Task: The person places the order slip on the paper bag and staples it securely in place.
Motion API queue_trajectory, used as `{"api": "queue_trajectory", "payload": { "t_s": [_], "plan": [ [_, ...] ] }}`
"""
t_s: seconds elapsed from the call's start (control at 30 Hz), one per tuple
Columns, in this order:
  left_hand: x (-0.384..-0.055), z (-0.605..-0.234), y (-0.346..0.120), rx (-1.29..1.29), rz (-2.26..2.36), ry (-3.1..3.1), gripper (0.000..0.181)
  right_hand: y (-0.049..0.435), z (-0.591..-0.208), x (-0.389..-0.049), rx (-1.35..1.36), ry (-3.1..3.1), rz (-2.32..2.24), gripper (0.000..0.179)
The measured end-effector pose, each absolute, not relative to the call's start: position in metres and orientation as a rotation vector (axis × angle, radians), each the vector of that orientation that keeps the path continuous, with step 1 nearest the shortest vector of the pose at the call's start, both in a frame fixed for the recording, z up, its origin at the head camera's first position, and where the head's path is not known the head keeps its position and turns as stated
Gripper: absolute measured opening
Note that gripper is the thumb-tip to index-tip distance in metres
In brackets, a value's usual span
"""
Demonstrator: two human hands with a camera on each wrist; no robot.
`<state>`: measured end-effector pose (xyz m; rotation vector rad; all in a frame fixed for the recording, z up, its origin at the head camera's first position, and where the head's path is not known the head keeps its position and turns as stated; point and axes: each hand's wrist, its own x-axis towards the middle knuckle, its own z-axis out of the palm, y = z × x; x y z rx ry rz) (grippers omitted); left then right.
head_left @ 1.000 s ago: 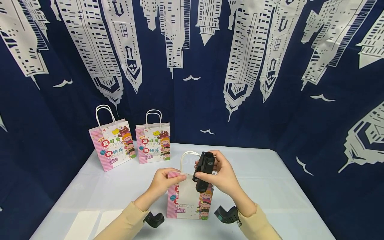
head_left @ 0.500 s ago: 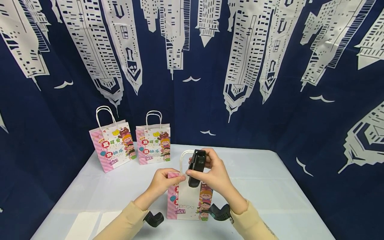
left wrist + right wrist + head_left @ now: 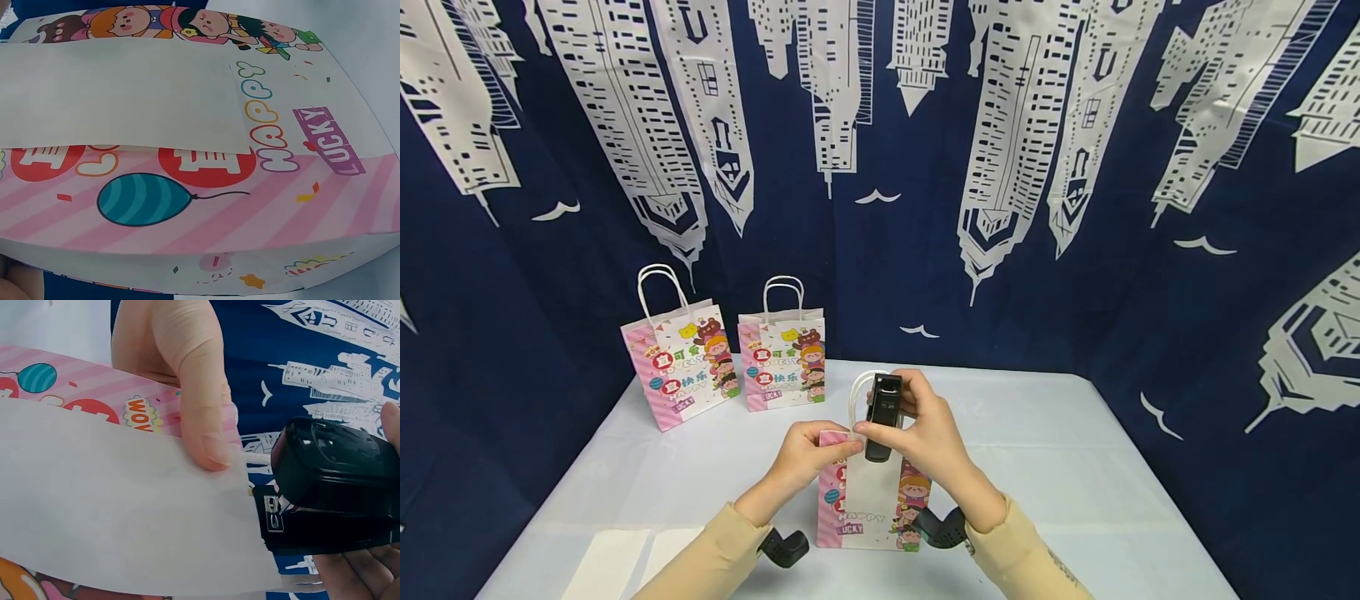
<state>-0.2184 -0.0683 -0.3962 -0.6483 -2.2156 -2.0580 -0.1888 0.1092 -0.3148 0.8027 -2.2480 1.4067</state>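
Note:
A pink-and-white cartoon paper bag (image 3: 913, 492) stands upright at the front middle, a white twisted handle (image 3: 854, 400) rising from its top. A blank white paper strip (image 3: 125, 500) lies against its front, covering part of the print. My left hand (image 3: 811, 450) pinches the bag's top edge and the strip, thumb in front; its other fingers are partly hidden behind. In my right hand (image 3: 928, 425) is a black stapler (image 3: 883, 417). The right wrist view shows the stapler's mouth parted right at the top edge of strip and bag, its metal anvil plate visible.
Two similar paper bags, one at the far left (image 3: 681, 367) and one beside it (image 3: 782, 362), stand at the back of the white table (image 3: 1037, 475). Two white paper strips (image 3: 606, 562) lie at the front left. A dark blue curtain (image 3: 865, 267) hangs behind.
My right hand has brought the stapler leftward and slightly up along the bag's top edge, turning it more upright. The left hand and the bag have stayed in place.

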Motion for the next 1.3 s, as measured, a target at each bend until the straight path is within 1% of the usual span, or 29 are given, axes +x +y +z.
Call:
{"api": "queue_trajectory", "payload": {
  "t_s": [0.17, 0.4, 0.47, 1.0, 1.17, 1.3],
  "plan": [
    [-0.219, -0.397, -0.069, -0.692, -2.057, -2.196, 0.014, 0.107, -0.321, -0.191, 0.775, -2.275, 1.389, 0.055],
    [-0.220, -0.398, -0.069, -0.741, -2.053, -2.180, 0.014, 0.113, -0.351, -0.212, 0.750, -2.294, 1.364, 0.059],
    [-0.221, -0.398, -0.069, -0.740, -2.053, -2.183, 0.014, 0.114, -0.354, -0.215, 0.748, -2.293, 1.373, 0.060],
    [-0.222, -0.399, -0.068, -0.676, -2.037, -2.174, 0.013, 0.114, -0.353, -0.222, 0.709, -2.294, 1.514, 0.057],
    [-0.223, -0.400, -0.067, -0.681, -2.033, -2.176, 0.012, 0.110, -0.338, -0.212, 0.673, -2.298, 1.552, 0.053],
    [-0.223, -0.400, -0.068, -0.684, -2.040, -2.173, 0.012, 0.111, -0.343, -0.217, 0.681, -2.285, 1.562, 0.052]
  ]
}}
